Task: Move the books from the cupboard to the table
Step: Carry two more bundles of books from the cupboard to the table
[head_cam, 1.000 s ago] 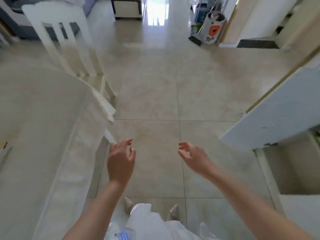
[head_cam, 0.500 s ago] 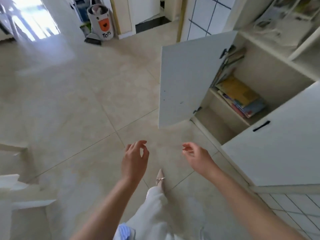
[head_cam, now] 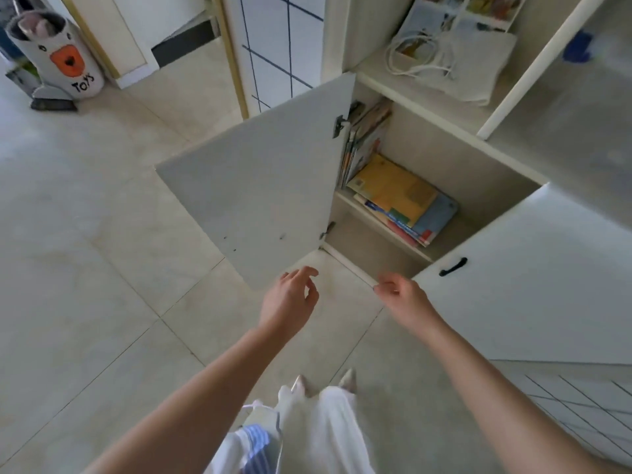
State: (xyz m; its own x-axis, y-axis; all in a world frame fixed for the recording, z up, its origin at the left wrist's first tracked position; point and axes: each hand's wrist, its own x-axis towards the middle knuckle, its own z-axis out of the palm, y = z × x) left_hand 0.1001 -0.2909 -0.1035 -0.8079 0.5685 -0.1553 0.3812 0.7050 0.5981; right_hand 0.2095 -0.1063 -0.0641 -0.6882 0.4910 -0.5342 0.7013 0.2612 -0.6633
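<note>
I'm reaching toward the open cupboard [head_cam: 444, 159] — left hand [head_cam: 290, 302] and right hand [head_cam: 402, 297] loose, holding nothing — books [head_cam: 400, 196] all waiting inside, table out of sight.

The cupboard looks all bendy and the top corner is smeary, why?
Head view: the wide-angle lens bends straight edges, so the cupboard and its door slant; the upper right corner, by a blue thing, is blurred; the books and both hands, left and right, look fairly sharp.
</note>
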